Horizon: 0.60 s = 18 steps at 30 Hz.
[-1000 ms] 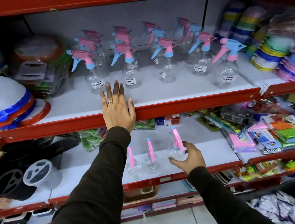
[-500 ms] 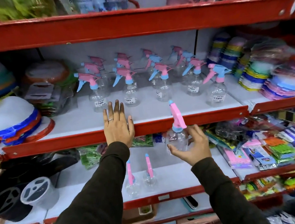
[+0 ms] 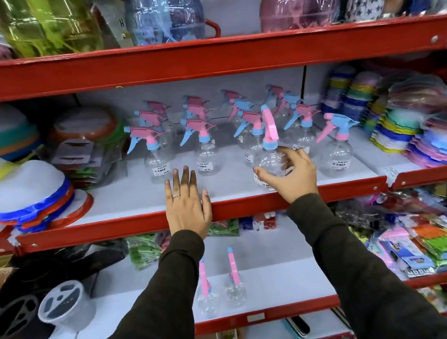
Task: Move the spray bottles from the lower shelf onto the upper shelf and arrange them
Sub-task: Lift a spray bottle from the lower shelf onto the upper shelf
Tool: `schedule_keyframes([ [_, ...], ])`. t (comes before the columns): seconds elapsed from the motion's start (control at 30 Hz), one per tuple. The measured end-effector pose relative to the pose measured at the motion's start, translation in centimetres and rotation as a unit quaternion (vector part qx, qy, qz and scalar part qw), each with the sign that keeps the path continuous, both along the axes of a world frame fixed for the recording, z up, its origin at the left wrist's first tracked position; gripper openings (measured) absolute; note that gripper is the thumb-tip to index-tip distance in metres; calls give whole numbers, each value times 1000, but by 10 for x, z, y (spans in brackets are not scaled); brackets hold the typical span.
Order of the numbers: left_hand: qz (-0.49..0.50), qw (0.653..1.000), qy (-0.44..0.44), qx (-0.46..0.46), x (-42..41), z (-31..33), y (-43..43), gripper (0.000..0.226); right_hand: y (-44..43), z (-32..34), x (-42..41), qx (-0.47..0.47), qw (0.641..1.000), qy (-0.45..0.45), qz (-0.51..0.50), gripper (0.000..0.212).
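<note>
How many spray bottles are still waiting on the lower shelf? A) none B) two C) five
B: two spray bottles stand side by side on the lower shelf, between the person's arms.

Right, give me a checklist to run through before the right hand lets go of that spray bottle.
1. Right hand gripping the held spray bottle: ok, fingers wrap its clear body.
2. Bottle upright: ok, pink trigger head on top.
3. Bottle base resting on the upper shelf: cannot tell, the hand hides the base.
4. Free spot in front of the front row: ok, bare shelf shows near the red lip.
5. Left hand out of the way: ok, flat on the shelf edge, left of the bottle.
6. Lower shelf emptied: not ok, two spray bottles remain there.
</note>
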<state>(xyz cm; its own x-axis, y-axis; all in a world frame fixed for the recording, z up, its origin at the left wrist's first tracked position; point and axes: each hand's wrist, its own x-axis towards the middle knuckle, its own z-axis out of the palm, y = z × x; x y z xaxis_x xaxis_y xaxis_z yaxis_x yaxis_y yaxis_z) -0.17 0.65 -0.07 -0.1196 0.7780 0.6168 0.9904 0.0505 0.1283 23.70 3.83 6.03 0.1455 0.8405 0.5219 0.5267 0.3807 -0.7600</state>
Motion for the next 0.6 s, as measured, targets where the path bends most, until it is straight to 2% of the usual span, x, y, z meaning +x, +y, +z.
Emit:
schedule_keyframes([
  [0.2,2,1000,4,-1,0,0,1,61,28,-9,-3,-76,996,-49,-2,76],
  [0.4,6,1000,9,-5,0,-1,1,62,33,-16,3,-103,993,-50,12,72],
  [0.53,5,1000,4,0,0,0,0,62,29,-15,0,-106,993,-50,-4,98],
  [0.6,8,1000,7,-3,0,-1,0,62,26,-12,-3,-96,994,-41,-28,96],
])
